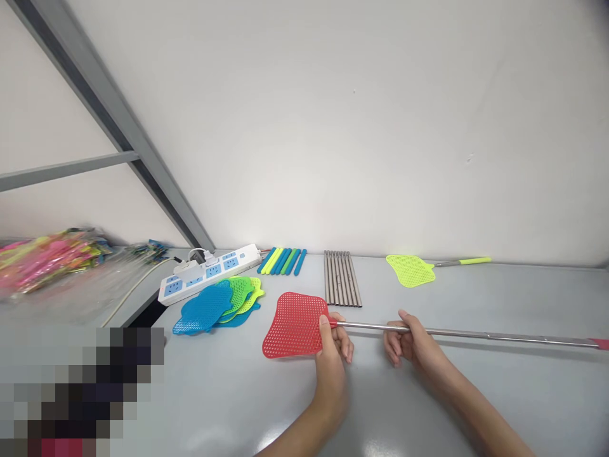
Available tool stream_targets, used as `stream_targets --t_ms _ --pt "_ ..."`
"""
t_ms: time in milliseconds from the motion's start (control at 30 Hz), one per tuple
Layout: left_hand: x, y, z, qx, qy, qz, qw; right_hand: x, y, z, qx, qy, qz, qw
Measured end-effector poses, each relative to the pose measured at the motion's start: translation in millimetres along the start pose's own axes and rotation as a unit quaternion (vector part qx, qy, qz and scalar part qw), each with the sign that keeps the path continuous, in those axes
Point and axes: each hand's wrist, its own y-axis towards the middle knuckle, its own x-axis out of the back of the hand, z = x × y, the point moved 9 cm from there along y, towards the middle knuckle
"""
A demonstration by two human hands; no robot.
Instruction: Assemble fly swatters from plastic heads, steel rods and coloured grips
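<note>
A red fly swatter (297, 324) with a long, extended metal rod lies across both my hands, a little above the table. With thumb on top, my left hand (333, 346) grips it where the red perforated head meets the rod. My right hand (409, 339) pinches the rod farther along, its other fingers curled beneath. At the right edge of the picture the rod ends in a red handle (602, 343), partly cut off. Beyond my hands lies a yellow fly swatter (412, 271) with its rod short.
Blue, green and yellow swatter heads (204, 308) overlap on the grey table (214, 387). Behind them are a white power strip (209, 276), several coloured handles (283, 261) and a row of metal rods (341, 279). Plastic-bagged items (61, 257) lie left. A wall (356, 158) stands behind.
</note>
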Motion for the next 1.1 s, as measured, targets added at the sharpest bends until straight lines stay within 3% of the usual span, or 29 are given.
stream_targets --t_ms 500,733,933,1100 --pt "0.3 4.4 -8.4 -0.015 -0.001 -0.003 1.0 -4.2 2.0 -7.3 -0.015 -0.022 0.005 1.0" --pt "0.3 3.9 -4.8 -0.014 0.02 -0.006 1.0 -0.6 -1.0 -1.6 0.021 0.006 -0.029 0.999" --pt "-6.7 0.4 6.9 0.024 0.039 0.054 0.997 -4.6 -2.5 -1.0 0.017 0.003 -0.017 1.0" --pt "-4.5 3.2 5.2 0.016 0.075 0.059 0.995 -8.2 -4.1 2.2 0.016 -0.036 -0.009 0.999"
